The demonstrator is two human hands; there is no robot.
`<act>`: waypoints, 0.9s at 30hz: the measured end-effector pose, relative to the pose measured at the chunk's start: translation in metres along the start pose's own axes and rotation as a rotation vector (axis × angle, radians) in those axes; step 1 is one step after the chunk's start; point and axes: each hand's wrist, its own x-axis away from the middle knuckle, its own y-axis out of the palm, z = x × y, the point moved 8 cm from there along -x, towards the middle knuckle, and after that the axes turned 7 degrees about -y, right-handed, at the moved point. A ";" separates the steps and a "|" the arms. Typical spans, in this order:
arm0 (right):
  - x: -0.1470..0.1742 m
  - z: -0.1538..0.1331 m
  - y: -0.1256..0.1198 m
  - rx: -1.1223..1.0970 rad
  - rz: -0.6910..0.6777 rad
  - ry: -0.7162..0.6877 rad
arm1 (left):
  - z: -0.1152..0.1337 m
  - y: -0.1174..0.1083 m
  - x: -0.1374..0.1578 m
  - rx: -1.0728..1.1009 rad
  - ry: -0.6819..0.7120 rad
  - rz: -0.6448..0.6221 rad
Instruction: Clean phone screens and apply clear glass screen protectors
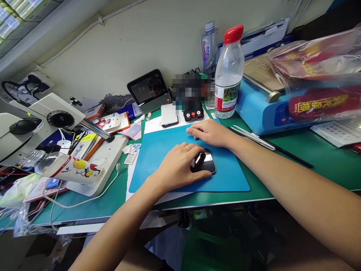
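Observation:
A smartphone point(207, 165) with a dark, shiny screen lies on a blue mat point(158, 146). My left hand point(180, 165) is over its left part, the thumb along the near edge and the bent fingers on the far side, gripping it. A ring is on one finger. Just beyond the phone, my right hand point(210, 132) rests palm down on the mat, apart from the phone. Its visible fingers reach to the left, and I see nothing in them; the underside is hidden.
Behind the mat stand a white box point(169, 114), another phone point(193, 114) and a smart display point(148, 90). Thin tools point(254, 138) lie near my right forearm, by a red-capped bottle point(229, 75) and a blue machine point(258, 107). A microscope stand point(109, 158), tipped cup point(76, 169) and cable point(93, 199) occupy the left.

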 end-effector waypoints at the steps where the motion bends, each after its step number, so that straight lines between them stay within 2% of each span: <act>1: 0.000 0.000 0.000 0.000 0.000 0.003 | 0.001 0.000 0.001 -0.008 0.023 0.003; 6: -0.001 0.001 0.000 0.004 -0.006 0.019 | 0.003 -0.001 0.006 0.007 0.091 0.019; 27: -0.002 0.004 0.002 0.008 -0.016 0.053 | -0.009 0.001 0.011 0.102 0.068 0.025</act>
